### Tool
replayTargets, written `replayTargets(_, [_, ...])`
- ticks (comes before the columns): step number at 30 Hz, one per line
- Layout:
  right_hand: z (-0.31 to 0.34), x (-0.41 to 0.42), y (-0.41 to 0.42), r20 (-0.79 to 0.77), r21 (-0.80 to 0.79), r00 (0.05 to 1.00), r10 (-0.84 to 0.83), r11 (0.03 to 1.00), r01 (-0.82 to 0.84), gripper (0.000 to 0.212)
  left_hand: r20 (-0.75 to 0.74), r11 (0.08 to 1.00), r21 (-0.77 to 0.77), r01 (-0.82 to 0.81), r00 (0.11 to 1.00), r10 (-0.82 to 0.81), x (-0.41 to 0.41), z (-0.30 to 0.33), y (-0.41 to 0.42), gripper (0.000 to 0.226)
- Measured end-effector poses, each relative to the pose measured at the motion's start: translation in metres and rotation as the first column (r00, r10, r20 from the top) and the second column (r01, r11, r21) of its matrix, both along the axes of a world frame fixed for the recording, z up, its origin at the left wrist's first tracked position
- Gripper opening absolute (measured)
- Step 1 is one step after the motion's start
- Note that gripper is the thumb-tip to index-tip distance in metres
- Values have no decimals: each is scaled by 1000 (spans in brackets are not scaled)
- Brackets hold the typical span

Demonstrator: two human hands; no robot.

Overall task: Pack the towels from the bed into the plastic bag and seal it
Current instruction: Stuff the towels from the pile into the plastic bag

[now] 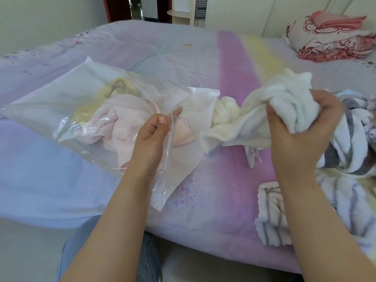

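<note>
Head view. No legible writing or brand on any item; a faint line marking on the plastic bag [97,110] near its mouth is unreadable. Bag: clear, crinkled, lying flat on the bed [203,58], mouth toward the right. Inside it: a pink towel [122,123] and a yellow towel [122,86]. Left hand [154,131]: fingers pinch the near edge of the bag mouth, lifting it. Right hand [305,127]: fingers curled tight around a bunched white towel [254,119], fluffy, cream-white; its far end sits at the bag mouth. Grey-striped white towels [345,143] lie on the bed at right, beside and below the right hand. Red-patterned pillow [329,43] at far right corner.
</note>
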State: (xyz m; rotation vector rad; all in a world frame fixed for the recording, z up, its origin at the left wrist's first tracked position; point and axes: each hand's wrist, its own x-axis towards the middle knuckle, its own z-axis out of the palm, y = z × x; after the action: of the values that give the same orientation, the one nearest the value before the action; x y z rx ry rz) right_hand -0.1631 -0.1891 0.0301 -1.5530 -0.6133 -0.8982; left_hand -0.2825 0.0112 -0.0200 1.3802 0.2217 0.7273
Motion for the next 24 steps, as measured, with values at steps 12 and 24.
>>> replayTargets(12, [-52,-31,95,-368,-876,926,84,302,-376,70,119,998,-45,40,992,-35,-5,2,10,26])
replayTargets(24, [-49,85,10,-459,-883,799,-388,295,-364,72,50,995,98,9,999,-14,-9,10,0,29])
